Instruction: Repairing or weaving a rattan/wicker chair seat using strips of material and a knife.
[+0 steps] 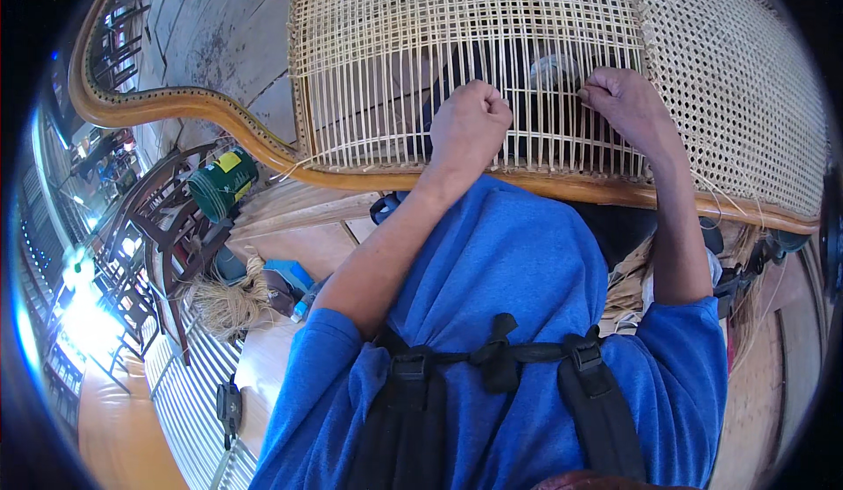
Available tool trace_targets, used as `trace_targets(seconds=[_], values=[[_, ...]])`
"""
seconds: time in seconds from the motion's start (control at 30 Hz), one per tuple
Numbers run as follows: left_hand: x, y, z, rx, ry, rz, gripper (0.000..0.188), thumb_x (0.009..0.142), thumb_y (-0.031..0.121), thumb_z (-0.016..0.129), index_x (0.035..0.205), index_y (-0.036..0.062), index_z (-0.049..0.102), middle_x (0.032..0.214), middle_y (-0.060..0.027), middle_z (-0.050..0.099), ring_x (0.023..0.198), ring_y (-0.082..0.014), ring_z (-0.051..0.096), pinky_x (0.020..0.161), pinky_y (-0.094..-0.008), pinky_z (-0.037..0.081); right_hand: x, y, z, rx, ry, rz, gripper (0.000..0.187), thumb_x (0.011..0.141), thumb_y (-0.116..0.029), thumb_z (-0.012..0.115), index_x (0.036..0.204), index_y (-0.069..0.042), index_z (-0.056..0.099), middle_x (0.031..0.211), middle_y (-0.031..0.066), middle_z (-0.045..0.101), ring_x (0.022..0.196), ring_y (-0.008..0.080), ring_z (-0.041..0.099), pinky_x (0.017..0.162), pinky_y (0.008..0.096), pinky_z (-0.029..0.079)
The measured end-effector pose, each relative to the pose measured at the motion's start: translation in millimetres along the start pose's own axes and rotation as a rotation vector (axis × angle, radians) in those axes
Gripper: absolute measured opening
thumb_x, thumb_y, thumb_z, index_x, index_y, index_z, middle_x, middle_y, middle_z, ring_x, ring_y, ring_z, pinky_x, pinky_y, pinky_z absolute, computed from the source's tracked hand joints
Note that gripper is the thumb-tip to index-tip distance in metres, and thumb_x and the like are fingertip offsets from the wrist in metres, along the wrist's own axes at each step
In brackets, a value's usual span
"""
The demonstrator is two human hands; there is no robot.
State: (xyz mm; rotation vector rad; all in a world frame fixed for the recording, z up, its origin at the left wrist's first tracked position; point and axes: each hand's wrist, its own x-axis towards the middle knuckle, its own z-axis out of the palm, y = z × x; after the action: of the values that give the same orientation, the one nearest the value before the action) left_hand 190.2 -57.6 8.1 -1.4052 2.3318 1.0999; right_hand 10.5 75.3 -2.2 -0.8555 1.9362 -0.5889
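Note:
A wooden frame (228, 112) carries a partly woven cane panel (457, 16) in front of me. Its upper part is a tight grid, while the lower part has mostly long upright strands with gaps. My left hand (470, 130) is closed over the open strands, fingers curled and thumb pressed in. To its right my right hand (628, 108) is closed too, pinching at the strands. A thin pale cane strand (543, 93) runs crosswise between the two hands, and both seem to grip it; the fingertips are partly hidden.
Finished cane mesh (729, 77) covers the frame's right part. Left of me are a green bucket (221, 184), a coil of pale fibre (233, 301), dark wooden chairs (158, 235) and a small black device (228, 411). Loose strand ends (720, 196) hang by the lower rail.

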Motion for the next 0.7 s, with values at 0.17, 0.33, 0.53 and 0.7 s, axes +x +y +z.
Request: trace_targets(seconds=[0.17, 0.33, 0.53, 0.7], values=[[-8.6, 3.2, -7.0, 0.03, 0.034, 0.143, 0.013, 0.08, 0.016, 0.056, 0.08, 0.0034, 0.06, 0.083, -0.019, 0.061, 0.072, -0.0353, 0.061, 0.065, -0.0444, 0.05, 4.5, -1.1, 27.8, -0.238, 0.296, -0.119, 0.027, 0.084, -0.026, 0.059, 0.075, -0.001, 0.06, 0.063, 0.0148, 0.056, 0.056, 0.0255, 0.053, 0.057, 0.0382, 0.041], [-6.0, 8.5, -20.1, 0.288, 0.009, 0.17, 0.021, 0.083, 0.024, 0.059, 0.089, 0.005, 0.064, 0.083, -0.0187, 0.063, 0.079, -0.0347, 0.061, 0.071, -0.0431, 0.048, -1.1, -7.5, 5.5, -0.096, 0.094, 0.046, 0.03, 0.083, -0.029, 0.061, 0.076, 0.0, 0.06, 0.065, 0.0147, 0.058, 0.058, 0.0252, 0.055, 0.058, 0.0383, 0.043], [-11.7, 8.8, -15.6, 0.352, 0.094, 0.231, 0.02, 0.081, 0.025, 0.061, 0.086, 0.0063, 0.066, 0.081, -0.0177, 0.064, 0.076, -0.0346, 0.062, 0.068, -0.0427, 0.049, -0.2, -11.2, -2.6, -0.043, 0.002, 0.06, 0.027, 0.083, -0.027, 0.058, 0.083, -0.001, 0.063, 0.071, 0.0177, 0.061, 0.064, 0.0295, 0.059, 0.064, 0.0399, 0.045], [4.9, 4.6, -25.2, 0.015, -0.166, -0.017, 0.019, 0.081, 0.021, 0.06, 0.08, 0.0025, 0.064, 0.075, -0.0162, 0.064, 0.068, -0.0307, 0.063, 0.063, -0.0381, 0.049, -2.4, -3.9, -5.1, 0.078, -0.04, 0.081, 0.023, 0.084, -0.023, 0.056, 0.082, -0.001, 0.063, 0.065, 0.0148, 0.059, 0.057, 0.0227, 0.055, 0.059, 0.0365, 0.043]])
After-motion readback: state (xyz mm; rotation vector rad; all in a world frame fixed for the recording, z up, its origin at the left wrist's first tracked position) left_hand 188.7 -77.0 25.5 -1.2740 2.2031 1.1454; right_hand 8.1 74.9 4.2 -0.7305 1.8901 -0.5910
